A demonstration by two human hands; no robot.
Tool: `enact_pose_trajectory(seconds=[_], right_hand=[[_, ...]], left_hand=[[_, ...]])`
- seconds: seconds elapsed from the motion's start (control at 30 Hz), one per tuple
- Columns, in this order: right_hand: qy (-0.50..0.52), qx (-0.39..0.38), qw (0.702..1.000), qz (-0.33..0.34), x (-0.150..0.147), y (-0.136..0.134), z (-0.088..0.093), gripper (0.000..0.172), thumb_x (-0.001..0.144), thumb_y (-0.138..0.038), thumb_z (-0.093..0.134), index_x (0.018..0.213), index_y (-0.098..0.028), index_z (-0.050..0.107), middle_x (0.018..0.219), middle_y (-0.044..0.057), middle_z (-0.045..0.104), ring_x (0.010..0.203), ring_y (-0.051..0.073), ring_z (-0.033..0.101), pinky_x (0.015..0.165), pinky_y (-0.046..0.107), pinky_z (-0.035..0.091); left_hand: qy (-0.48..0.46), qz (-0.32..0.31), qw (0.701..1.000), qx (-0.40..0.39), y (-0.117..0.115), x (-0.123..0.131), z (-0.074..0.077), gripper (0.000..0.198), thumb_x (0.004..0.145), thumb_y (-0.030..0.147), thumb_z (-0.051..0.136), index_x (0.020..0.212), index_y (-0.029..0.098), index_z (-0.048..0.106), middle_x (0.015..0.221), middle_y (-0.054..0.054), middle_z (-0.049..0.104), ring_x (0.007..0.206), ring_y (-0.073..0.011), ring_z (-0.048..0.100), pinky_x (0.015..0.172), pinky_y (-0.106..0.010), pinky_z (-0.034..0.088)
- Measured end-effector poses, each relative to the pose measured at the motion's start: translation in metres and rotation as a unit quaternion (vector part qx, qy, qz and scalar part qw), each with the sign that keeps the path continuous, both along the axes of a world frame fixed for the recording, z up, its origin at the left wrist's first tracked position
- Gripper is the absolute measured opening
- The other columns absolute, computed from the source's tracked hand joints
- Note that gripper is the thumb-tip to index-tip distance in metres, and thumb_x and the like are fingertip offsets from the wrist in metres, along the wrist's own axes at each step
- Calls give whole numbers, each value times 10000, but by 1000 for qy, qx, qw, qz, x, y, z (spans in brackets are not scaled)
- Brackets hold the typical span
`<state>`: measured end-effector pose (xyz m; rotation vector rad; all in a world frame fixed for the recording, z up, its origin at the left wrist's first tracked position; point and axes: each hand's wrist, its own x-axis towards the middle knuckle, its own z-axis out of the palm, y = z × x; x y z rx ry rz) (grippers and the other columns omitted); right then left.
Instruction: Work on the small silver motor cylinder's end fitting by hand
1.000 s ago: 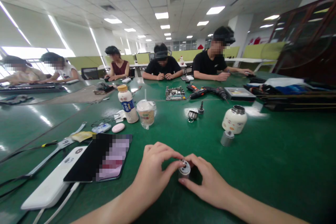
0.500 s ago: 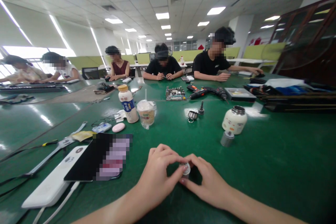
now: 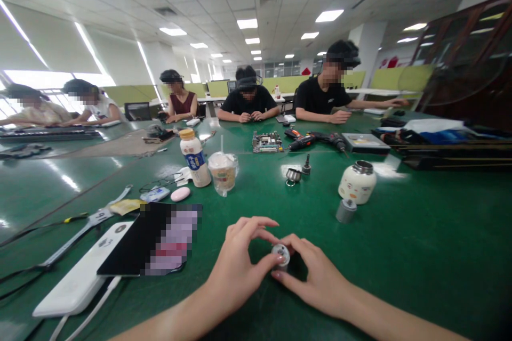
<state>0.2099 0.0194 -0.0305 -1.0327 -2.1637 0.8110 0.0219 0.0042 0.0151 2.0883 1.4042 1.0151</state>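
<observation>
Green tabletop (image 3: 420, 234) fills my view: far left a white power bank (image 3: 80, 277) and a dark tablet (image 3: 132, 248), then my left hand (image 3: 236, 272), thumb and forefinger pinched on a small metal cylinder (image 3: 281, 254) at bottom centre, other fingers loosely raised. My right hand (image 3: 320, 279) grips its other side, fingers curled. Further right, 1 grey cap (image 3: 346, 210) sits just beside a white jar (image 3: 357, 182).
</observation>
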Motion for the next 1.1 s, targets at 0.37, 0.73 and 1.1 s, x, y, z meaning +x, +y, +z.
enact_pose_trajectory(seconds=[0.37,0.73,1.1], right_hand=[[-11,-7,1000,-10,0,-1,-2,245,827,-284,692,1037,-234,575,975,10,671,897,217,602,801,342,451],[-5,-25,1000,-10,1,0,3,289,814,-275,703,1073,-254,579,1000,-9,677,921,209,599,833,343,444],[-4,-16,1000,-7,0,-1,-1,275,822,-289,701,1060,-248,571,990,-9,673,913,207,599,820,334,443]], left_hand=[[-44,20,998,40,7,0,-3,89,830,198,707,901,249,686,1049,-20,735,1065,-244,624,939,-403,426],[1,31,999,-19,34,-33,-50,383,781,243,765,1110,244,569,963,-5,786,1106,-259,653,1001,-467,394],[-116,18,993,-12,23,-10,-17,329,783,270,772,1053,264,584,896,16,788,993,-257,703,998,-436,393]])
